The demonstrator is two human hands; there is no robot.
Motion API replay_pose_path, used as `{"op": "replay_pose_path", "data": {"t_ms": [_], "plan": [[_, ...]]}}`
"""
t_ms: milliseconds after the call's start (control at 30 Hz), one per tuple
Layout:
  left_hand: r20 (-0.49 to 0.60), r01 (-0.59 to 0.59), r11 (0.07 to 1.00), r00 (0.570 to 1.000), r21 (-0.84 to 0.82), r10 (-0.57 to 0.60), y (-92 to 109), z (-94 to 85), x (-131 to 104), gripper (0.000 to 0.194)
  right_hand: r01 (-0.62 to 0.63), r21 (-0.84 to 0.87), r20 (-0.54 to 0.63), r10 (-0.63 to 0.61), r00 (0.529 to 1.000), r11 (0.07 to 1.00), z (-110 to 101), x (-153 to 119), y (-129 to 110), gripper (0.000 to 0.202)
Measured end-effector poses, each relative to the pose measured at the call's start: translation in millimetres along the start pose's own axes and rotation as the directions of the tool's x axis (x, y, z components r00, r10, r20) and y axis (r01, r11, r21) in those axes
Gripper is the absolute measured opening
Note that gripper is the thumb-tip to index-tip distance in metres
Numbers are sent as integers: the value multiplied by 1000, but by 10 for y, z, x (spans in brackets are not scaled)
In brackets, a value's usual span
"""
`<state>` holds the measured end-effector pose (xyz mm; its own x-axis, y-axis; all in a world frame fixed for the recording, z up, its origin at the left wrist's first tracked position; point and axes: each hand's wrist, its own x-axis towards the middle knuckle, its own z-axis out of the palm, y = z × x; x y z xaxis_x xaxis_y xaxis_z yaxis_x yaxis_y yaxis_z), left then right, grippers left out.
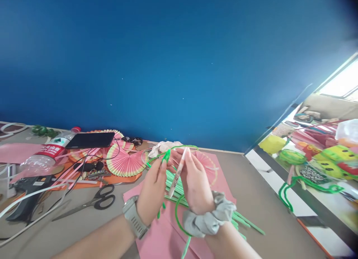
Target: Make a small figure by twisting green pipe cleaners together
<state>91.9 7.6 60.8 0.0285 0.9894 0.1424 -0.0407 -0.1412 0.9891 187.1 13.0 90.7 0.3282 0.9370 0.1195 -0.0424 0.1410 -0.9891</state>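
My left hand point(152, 188), with a grey watch on its wrist, pinches a bright green pipe cleaner point(166, 155) whose end is bunched at the fingertips. In my right hand point(195, 180), wrapped at the wrist by a grey scrunchie point(209, 218), is a slim white pen point(176, 175), tilted with its upper end between thumb and fingers. A green strand point(176, 214) curves down beside the right wrist. Beneath both hands, several light green pipe cleaners point(253, 223) lie across pink paper point(151, 233). My right hand partly hides them.
Black scissors point(92, 201), a glue gun point(28, 195) and a white cable lie on the left. Behind them are a plastic bottle point(50, 151), a phone point(90, 140) and pink paper fans point(127, 160). A blue partition point(179, 65) bounds the back; craft pieces point(313, 162) lie right.
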Motion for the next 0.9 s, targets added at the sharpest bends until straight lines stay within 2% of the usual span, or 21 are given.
{"op": "replay_pose_path", "data": {"t_ms": [167,333,467,633,900], "plan": [[41,-138,973,990,186,133,29,-30,148,21,-76,159,-24,80,996,984,121,33,354,44],[62,-174,945,985,277,164,-35,-79,162,26,-109,227,-110,137,984,968,148,7,497,43],[87,-183,932,983,314,164,-106,-42,145,25,-132,269,-161,179,971,954,188,-61,576,40],[79,-174,915,985,363,156,-226,20,117,23,-133,307,-154,187,970,943,281,-155,621,30],[194,-220,883,969,414,151,-265,-36,128,22,-111,287,-132,154,979,952,325,-184,550,29]]}}
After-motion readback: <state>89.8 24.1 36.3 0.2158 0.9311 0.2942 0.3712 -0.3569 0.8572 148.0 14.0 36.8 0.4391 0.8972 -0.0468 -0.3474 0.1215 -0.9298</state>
